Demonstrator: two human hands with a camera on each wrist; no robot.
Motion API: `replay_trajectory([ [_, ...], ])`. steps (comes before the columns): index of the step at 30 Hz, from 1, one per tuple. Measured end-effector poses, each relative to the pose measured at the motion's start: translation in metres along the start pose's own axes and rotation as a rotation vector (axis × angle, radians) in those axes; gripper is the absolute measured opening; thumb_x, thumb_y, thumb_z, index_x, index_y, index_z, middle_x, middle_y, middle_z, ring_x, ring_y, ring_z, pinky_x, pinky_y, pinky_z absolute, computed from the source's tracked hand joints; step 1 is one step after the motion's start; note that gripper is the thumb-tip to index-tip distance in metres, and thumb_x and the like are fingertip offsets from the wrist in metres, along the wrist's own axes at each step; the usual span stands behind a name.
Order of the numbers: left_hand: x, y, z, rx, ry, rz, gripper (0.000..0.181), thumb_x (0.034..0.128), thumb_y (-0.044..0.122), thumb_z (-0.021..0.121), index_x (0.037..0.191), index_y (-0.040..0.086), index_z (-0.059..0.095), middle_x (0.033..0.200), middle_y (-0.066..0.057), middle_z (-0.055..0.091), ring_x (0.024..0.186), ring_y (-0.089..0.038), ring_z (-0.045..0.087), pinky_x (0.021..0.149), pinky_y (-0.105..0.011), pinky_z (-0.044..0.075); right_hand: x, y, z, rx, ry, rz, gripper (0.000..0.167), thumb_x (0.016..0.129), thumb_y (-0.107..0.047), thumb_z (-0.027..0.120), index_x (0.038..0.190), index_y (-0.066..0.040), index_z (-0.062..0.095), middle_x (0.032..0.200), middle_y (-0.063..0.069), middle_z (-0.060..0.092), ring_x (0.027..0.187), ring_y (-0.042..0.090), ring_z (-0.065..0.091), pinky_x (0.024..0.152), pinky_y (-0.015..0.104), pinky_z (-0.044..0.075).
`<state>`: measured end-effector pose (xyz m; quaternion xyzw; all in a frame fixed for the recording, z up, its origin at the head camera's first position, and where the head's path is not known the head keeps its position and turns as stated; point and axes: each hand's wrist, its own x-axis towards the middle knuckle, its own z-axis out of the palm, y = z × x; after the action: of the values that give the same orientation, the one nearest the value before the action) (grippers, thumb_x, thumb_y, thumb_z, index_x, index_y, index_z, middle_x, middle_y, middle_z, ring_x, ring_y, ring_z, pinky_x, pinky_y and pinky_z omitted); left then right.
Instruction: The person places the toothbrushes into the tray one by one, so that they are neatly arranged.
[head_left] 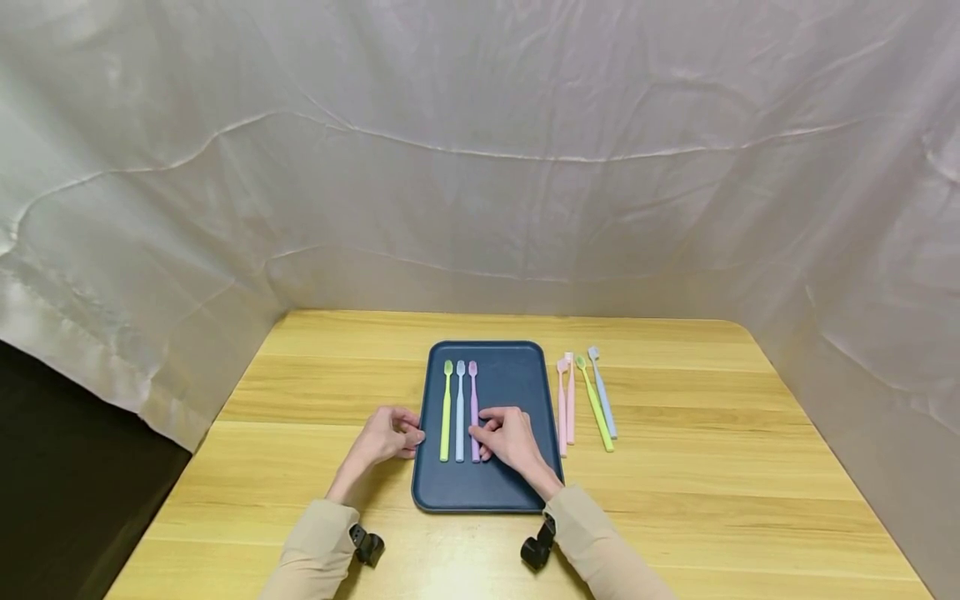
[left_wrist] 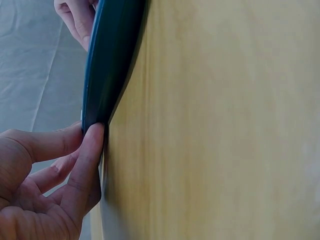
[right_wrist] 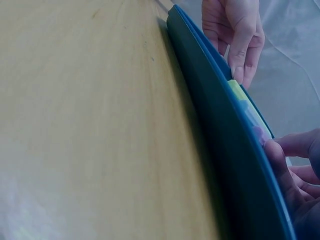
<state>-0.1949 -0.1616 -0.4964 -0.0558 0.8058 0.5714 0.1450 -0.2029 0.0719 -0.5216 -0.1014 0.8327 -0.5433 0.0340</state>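
A dark blue tray (head_left: 512,379) lies on the table with three toothbrushes side by side on it: a yellow-green toothbrush (head_left: 446,417), a light blue toothbrush (head_left: 460,417) and a purple toothbrush (head_left: 474,396), heads pointing away from me. My left hand (head_left: 388,433) pinches the tray's left rim between thumb and finger, which the left wrist view shows close up. Over the tray, my right hand (head_left: 513,437) pinches the purple toothbrush near its handle end. In the right wrist view the tray wall (right_wrist: 215,115) hides most of the toothbrushes.
Right of the tray lie two pink toothbrushes (head_left: 562,412), another yellow-green toothbrush (head_left: 597,412) and another light blue toothbrush (head_left: 603,396), slightly slanted. A pale curtain (head_left: 510,208) hangs behind the wooden table (head_left: 712,467) and along its sides.
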Motion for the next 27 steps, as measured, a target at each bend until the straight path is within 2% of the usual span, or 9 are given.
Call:
replay_trajectory([
  [11,0.0011,0.0,0.0003,-0.007,0.005,-0.011,0.023,0.0873,-0.011,0.068,0.11,-0.014,0.063,0.086,-0.013,0.062,0.065,-0.015,0.064,0.064,-0.031,0.068,-0.0005,-0.0001,0.0003,-0.002,0.004,-0.004,0.033,0.088,-0.009,0.076,0.115,0.008,0.069,0.069,0.011,0.07,0.045,0.012,0.065,0.043,0.025,0.06],
  [27,-0.0003,-0.0002,-0.0013,-0.01,0.005,-0.022,0.023,0.0875,-0.012,0.067,0.11,-0.014,0.063,0.088,-0.014,0.062,0.065,-0.016,0.064,0.065,-0.031,0.068,-0.0021,-0.0017,0.0001,0.012,-0.003,0.009,0.033,0.089,-0.011,0.076,0.116,0.006,0.069,0.071,0.01,0.071,0.045,0.007,0.063,0.045,0.027,0.061],
])
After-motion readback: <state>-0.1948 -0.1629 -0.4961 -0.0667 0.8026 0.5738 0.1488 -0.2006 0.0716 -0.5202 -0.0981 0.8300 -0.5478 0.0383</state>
